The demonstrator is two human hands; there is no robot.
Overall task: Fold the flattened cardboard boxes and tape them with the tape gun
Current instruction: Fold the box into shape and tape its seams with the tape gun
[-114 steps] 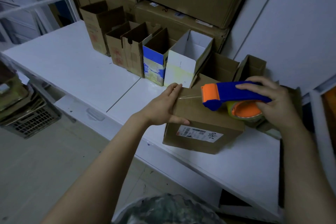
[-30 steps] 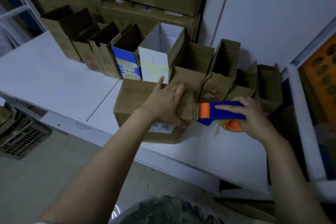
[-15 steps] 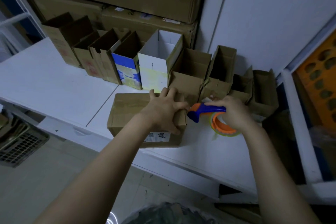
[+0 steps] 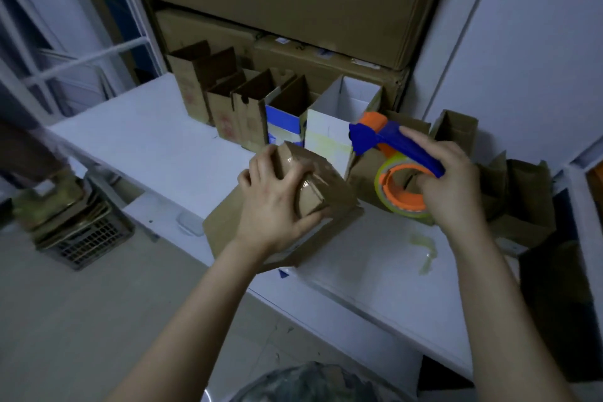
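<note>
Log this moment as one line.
left hand: grips box | right hand: holds tape gun beside box | box: taped, tilted on table

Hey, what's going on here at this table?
A person is taping up a brown cardboard box on the white table. The left hand grips the box's end, where shiny tape already runs across the flaps. The right hand holds the blue and orange tape gun in the air just beside it. Open boxes stand in a row behind.
</note>
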